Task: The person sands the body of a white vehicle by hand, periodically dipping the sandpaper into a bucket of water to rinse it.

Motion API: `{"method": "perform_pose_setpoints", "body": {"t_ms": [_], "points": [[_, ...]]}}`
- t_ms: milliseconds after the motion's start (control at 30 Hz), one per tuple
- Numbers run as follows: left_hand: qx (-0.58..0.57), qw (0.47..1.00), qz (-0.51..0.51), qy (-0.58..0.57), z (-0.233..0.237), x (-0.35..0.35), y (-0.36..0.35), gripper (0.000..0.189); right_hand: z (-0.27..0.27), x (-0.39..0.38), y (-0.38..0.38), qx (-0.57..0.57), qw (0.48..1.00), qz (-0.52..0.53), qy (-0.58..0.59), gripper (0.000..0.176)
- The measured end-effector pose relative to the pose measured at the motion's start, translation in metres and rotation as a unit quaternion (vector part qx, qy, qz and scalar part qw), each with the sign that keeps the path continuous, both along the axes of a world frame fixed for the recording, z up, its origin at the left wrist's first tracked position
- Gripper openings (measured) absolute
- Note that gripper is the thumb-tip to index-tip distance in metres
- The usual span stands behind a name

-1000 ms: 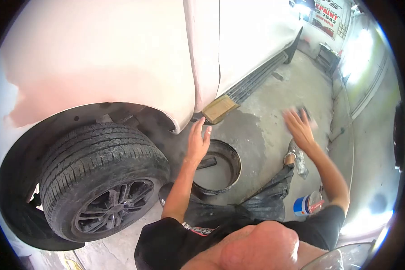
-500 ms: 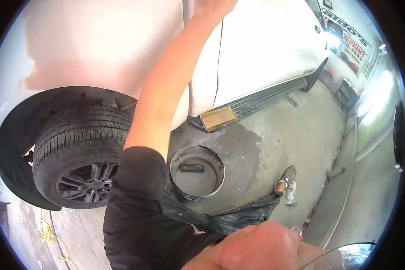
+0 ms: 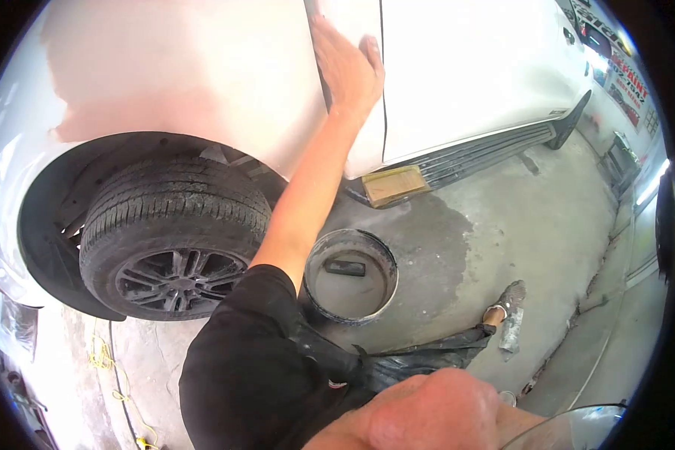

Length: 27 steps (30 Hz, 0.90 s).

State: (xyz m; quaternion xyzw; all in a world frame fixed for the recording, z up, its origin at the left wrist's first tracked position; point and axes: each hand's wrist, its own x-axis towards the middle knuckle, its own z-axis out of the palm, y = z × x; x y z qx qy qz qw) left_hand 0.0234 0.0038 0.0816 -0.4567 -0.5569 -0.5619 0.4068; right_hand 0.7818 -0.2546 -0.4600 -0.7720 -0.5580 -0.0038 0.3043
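Observation:
My left hand (image 3: 346, 71) lies flat against the white vehicle's narrow body strip between two dark seams. Its fingers stretch up along the left seam, with the thumb spread apart; whether anything thin lies under the palm is hidden. To the left, the rear panel (image 3: 150, 75) carries pinkish, dull patches above the wheel arch. Below my forearm stands a round bucket (image 3: 392, 259) of greyish liquid, with a dark block (image 3: 345, 268) in it. A tan, box-like piece (image 3: 394, 185) rests on the running board's near end. My right hand is out of view.
The tire (image 3: 176, 202) and dark alloy wheel sit under the arch at left. The ribbed running board (image 3: 495, 146) extends rightward. A yellow cord (image 3: 101, 352) lies on the floor. My shoe (image 3: 511, 294) stands beside a pale crumpled item (image 3: 510, 334). A wet patch (image 3: 435, 240) surrounds the bucket.
My left hand has come lower into view, from the top edge down along the strip. The view has shifted, so the vehicle and bucket appear farther right.

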Motion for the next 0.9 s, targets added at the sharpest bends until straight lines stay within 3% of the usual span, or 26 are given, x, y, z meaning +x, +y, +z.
{"method": "perform_pose_setpoints", "body": {"t_ms": [133, 167, 300, 400, 433, 467, 500, 533, 567, 600, 667, 733, 800, 900], "points": [[-0.093, 0.996, -0.019, -0.008, -0.068, 0.010, -0.017, 0.095, 0.113, -0.051, 0.061, -0.004, 0.999, 0.029, 0.026, 0.058], [-0.113, 0.993, -0.030, -0.011, -0.086, 0.015, -0.026, 0.094, 0.103, -0.045, 0.073, 0.035, 0.998, 0.056, -0.024, 0.059], [-0.172, 0.972, -0.152, -0.048, -0.176, 0.035, -0.074, 0.087, 0.072, -0.042, 0.066, 0.038, 0.992, 0.111, -0.041, 0.062], [-0.276, 0.922, -0.235, -0.135, -0.304, 0.056, -0.115, 0.057, 0.036, -0.027, 0.018, 0.010, 0.992, 0.106, -0.062, 0.061], [-0.357, 0.881, -0.246, -0.186, -0.373, 0.059, -0.125, 0.038, 0.007, -0.013, -0.005, 0.009, 0.990, 0.091, -0.103, 0.060], [-0.461, 0.806, -0.298, -0.222, -0.420, 0.058, -0.136, 0.034, -0.012, -0.006, -0.018, 0.008, 0.987, 0.075, -0.144, 0.060], [-0.611, 0.717, -0.228, -0.247, -0.467, 0.061, -0.138, 0.044, -0.014, -0.004, -0.027, -0.097, 0.990, 0.022, -0.100, 0.059], [-0.659, 0.657, -0.269, -0.248, -0.540, 0.050, -0.135, 0.049, -0.009, -0.006, -0.040, -0.201, 0.978, -0.033, -0.054, 0.060], [-0.731, 0.576, -0.280, -0.237, -0.567, 0.044, -0.135, 0.047, 0.000, -0.011, -0.053, -0.299, 0.950, -0.089, -0.006, 0.062], [-0.795, 0.487, -0.287, -0.222, -0.593, 0.037, -0.134, 0.045, 0.009, -0.020, -0.065, -0.241, 0.964, -0.078, 0.082, 0.058], [-0.847, 0.456, -0.209, -0.174, -0.639, 0.030, -0.128, 0.044, 0.030, -0.042, -0.091, -0.115, 0.959, -0.057, 0.252, 0.053], [-0.838, 0.473, -0.111, -0.249, -0.631, 0.045, -0.141, 0.043, 0.050, -0.054, -0.107, -0.088, 0.980, 0.000, 0.179, 0.052], [-0.861, 0.484, -0.131, -0.077, -0.660, 0.060, -0.162, 0.042, 0.068, -0.061, -0.118, -0.065, 0.991, 0.061, 0.100, 0.052], [-0.900, 0.363, -0.238, -0.031, -0.736, 0.065, -0.156, 0.038, 0.077, -0.073, -0.111, -0.066, 0.993, 0.070, 0.071, 0.051]]}}
